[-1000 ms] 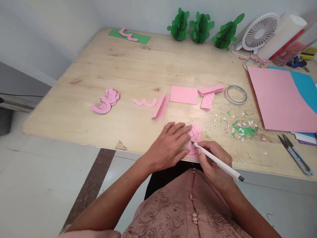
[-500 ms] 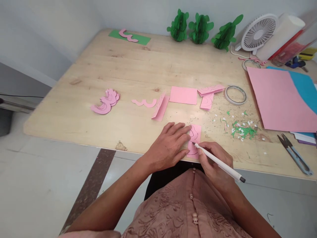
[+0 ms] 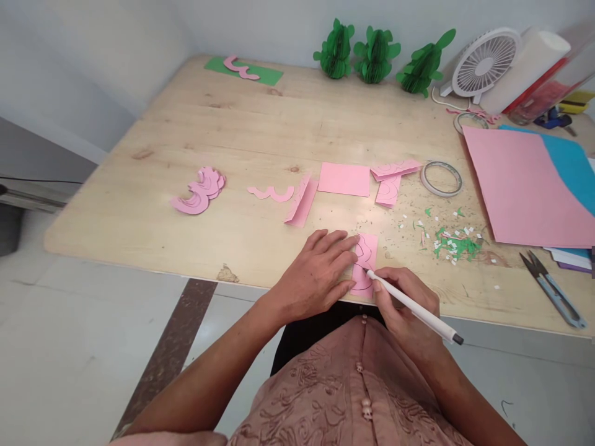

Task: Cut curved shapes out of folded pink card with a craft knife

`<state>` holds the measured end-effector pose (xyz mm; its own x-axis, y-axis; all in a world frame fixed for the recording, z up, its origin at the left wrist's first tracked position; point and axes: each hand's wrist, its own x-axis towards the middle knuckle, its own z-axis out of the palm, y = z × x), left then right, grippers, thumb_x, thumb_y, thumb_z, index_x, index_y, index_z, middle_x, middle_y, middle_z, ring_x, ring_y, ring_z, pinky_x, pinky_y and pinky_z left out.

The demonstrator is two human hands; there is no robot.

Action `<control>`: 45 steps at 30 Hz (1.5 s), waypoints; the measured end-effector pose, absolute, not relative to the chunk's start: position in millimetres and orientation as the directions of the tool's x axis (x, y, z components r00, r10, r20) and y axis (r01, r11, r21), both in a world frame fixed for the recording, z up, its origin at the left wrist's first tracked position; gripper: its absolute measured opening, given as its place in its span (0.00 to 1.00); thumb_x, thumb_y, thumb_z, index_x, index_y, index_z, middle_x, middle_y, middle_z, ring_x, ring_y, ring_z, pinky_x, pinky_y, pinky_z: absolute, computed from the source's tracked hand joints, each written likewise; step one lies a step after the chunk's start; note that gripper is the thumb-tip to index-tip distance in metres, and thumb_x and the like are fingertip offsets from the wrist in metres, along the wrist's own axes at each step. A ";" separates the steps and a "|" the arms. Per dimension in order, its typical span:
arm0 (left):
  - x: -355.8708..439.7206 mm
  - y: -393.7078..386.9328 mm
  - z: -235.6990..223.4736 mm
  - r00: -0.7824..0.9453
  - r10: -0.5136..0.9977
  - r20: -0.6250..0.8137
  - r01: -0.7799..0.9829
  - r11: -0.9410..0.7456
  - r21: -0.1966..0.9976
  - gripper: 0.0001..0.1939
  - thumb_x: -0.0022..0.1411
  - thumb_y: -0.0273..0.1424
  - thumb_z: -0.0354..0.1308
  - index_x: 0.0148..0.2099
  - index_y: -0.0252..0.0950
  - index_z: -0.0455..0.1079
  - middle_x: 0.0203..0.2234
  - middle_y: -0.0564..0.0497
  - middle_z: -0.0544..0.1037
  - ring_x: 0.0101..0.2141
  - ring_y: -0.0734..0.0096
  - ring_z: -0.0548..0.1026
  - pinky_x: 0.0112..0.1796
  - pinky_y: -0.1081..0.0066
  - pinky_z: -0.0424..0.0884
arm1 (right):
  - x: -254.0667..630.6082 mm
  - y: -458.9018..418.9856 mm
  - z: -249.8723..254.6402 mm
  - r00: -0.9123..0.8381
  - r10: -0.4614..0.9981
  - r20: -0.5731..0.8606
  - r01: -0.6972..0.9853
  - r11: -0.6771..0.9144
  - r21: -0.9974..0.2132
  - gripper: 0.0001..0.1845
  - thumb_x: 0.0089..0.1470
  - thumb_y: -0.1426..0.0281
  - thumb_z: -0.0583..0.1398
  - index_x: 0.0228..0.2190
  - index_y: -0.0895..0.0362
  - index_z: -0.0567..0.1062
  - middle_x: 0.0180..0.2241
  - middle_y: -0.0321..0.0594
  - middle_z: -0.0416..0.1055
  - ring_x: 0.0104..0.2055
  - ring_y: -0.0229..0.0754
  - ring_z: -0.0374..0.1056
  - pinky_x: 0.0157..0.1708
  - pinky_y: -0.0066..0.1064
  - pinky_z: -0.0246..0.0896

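A small folded pink paper (image 3: 368, 254) lies at the near edge of the wooden table (image 3: 260, 130), with curved dark lines drawn on it. My left hand (image 3: 318, 272) lies flat on its left side, fingers stretched out, pressing it down. My right hand (image 3: 403, 300) is closed round a white pen (image 3: 411, 305), whose tip touches the paper's lower part.
Pink cut-outs (image 3: 199, 189), a wavy pink piece (image 3: 272, 192), folded pink pieces (image 3: 344, 178), tape rings (image 3: 441, 178), paper scraps (image 3: 449, 243), snips (image 3: 551, 286), pink and blue sheets (image 3: 525, 186), three green paper cacti (image 3: 374, 52), a fan (image 3: 486, 62).
The pen tip has crept slightly right and down along the paper. My left hand has stayed put.
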<state>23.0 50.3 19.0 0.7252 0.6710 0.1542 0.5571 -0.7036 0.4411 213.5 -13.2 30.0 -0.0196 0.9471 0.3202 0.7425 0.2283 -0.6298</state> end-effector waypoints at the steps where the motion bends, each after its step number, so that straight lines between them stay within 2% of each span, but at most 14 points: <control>1: 23.1 50.4 18.9 0.725 0.671 0.156 0.556 -0.704 0.442 0.13 0.67 0.33 0.51 0.52 0.37 0.64 0.64 0.45 0.62 0.63 0.55 0.57 0.62 0.51 0.50 | 213.7 -13.3 29.9 -0.019 0.947 0.320 0.745 0.227 -0.627 0.04 0.58 0.72 0.57 0.33 0.55 0.73 0.28 0.36 0.74 0.28 0.37 0.70 0.27 0.28 0.62; 14: 23.0 50.7 19.4 0.725 0.671 0.156 0.557 -0.704 0.441 0.13 0.67 0.34 0.50 0.51 0.37 0.65 0.64 0.45 0.62 0.63 0.54 0.57 0.62 0.50 0.51 | 214.1 -14.1 29.7 -0.031 0.941 0.336 0.759 0.241 -0.605 0.04 0.58 0.72 0.57 0.34 0.55 0.73 0.27 0.36 0.74 0.28 0.38 0.69 0.28 0.29 0.63; 27: 22.9 50.2 19.1 0.727 0.670 0.148 0.563 -0.706 0.430 0.13 0.67 0.34 0.50 0.52 0.36 0.65 0.64 0.46 0.61 0.63 0.55 0.56 0.63 0.52 0.50 | 215.2 -12.7 31.4 -0.126 0.913 0.388 0.778 0.333 -0.532 0.04 0.57 0.76 0.58 0.35 0.56 0.72 0.27 0.38 0.73 0.29 0.38 0.68 0.29 0.30 0.62; 45: 22.7 50.7 19.2 0.730 0.667 0.150 0.558 -0.709 0.431 0.13 0.67 0.33 0.50 0.52 0.36 0.64 0.64 0.46 0.61 0.63 0.54 0.56 0.62 0.51 0.51 | 216.8 -10.8 31.8 -0.161 0.903 0.398 0.776 0.365 -0.515 0.04 0.56 0.76 0.58 0.35 0.58 0.72 0.27 0.39 0.73 0.30 0.39 0.68 0.31 0.30 0.62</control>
<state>22.7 50.7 19.2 0.7299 0.6668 0.1502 0.5585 -0.7085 0.4313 216.8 -10.8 31.8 -0.1609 0.9033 0.3977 0.7757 0.3649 -0.5149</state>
